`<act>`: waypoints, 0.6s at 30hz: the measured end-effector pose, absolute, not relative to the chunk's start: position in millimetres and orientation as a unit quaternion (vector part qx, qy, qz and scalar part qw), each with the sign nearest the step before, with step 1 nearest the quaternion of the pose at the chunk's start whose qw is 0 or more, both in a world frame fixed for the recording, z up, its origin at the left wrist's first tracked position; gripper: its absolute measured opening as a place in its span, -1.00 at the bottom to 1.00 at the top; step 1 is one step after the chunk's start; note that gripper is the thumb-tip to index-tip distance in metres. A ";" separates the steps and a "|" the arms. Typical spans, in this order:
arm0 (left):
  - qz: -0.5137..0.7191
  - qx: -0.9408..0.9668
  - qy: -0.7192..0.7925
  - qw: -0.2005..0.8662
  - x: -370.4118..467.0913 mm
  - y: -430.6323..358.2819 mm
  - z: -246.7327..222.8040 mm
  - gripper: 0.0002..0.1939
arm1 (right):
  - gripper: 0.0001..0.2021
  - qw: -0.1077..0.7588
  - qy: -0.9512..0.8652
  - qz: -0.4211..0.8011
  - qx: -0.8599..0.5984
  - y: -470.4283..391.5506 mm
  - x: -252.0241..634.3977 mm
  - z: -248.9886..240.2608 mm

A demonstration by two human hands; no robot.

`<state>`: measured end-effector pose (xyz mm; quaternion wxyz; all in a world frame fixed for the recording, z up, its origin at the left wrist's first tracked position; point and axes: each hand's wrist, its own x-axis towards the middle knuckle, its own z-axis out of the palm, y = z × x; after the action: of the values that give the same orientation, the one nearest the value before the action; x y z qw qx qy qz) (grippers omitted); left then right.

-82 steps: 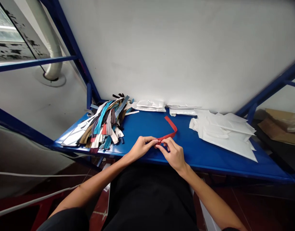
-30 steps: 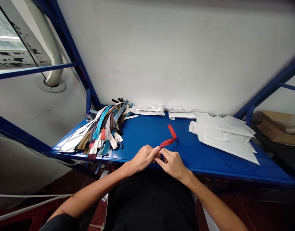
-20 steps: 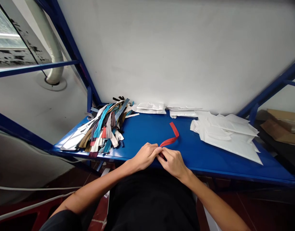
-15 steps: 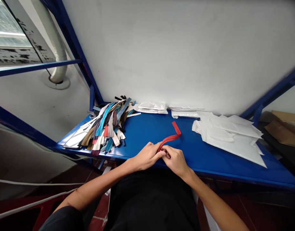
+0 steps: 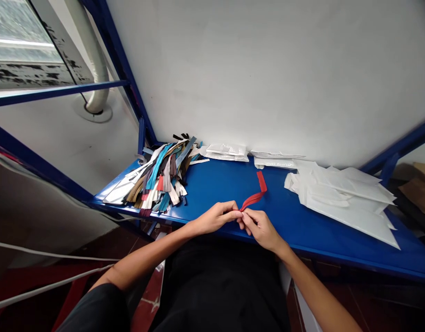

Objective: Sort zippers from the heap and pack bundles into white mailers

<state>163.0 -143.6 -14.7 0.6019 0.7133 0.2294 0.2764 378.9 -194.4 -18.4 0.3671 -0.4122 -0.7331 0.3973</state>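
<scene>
A red zipper [image 5: 253, 199] runs up from my fingers and bends over the blue table [image 5: 219, 182], its far end pointing toward the wall. My left hand [image 5: 223, 216] pinches its near end between thumb and fingers. Right beside it, my right hand [image 5: 260, 226] also pinches that end, the fingertips of both hands meeting. The zipper's near tip is hidden inside the fingers. To the left lies a heap of zippers [image 5: 164, 173] in blue, white, brown, grey and black.
White plastic packets [image 5: 226, 151] lie along the wall, with more packets [image 5: 276, 160] beside them. A spread pile of flat white bags [image 5: 344, 193] covers the table's right side. Blue frame posts [image 5: 129, 83] rise at the left. Brown cardboard [image 5: 418, 191] sits at far right.
The view has shifted slightly, so the table appears farther right. My fingertips have drawn together at the zipper's near end, and my left fingers are straighter.
</scene>
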 end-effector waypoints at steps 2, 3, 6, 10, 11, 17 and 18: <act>0.288 0.711 0.240 0.595 163.0 -143.8 -15.6 -0.56 | -0.56 0.375 -0.685 0.471 -0.411 -194.1 377.4 -17.0; 0.290 0.717 0.250 0.582 162.9 -143.8 -16.2 -0.55 | -0.54 0.379 -0.661 0.498 -0.414 -193.6 376.5 -16.6; 0.278 0.752 0.268 0.534 162.6 -142.8 -16.5 -0.50 | -0.48 0.398 -0.618 0.520 -0.436 -190.6 378.5 -14.2; 0.260 0.789 0.260 0.492 161.1 -141.1 -14.2 -0.48 | -0.53 0.537 -0.526 0.434 -0.496 -186.2 412.5 1.8; 0.256 0.797 0.255 0.485 160.7 -140.8 -13.9 -0.49 | -0.57 0.601 -0.474 0.402 -0.503 -185.8 427.0 8.0; 0.228 0.837 0.235 0.437 162.9 -141.3 -19.8 -0.49 | -0.76 0.787 -0.263 0.351 -0.434 -185.8 503.3 33.4; 0.233 0.834 0.246 0.435 163.9 -142.1 -21.6 -0.51 | -0.79 0.787 -0.265 0.353 -0.431 -186.0 506.8 33.7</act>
<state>163.9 -142.1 -21.6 0.4353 0.8340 0.2462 0.2332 506.8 -186.0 33.7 0.7871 -0.4305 -0.2653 0.3533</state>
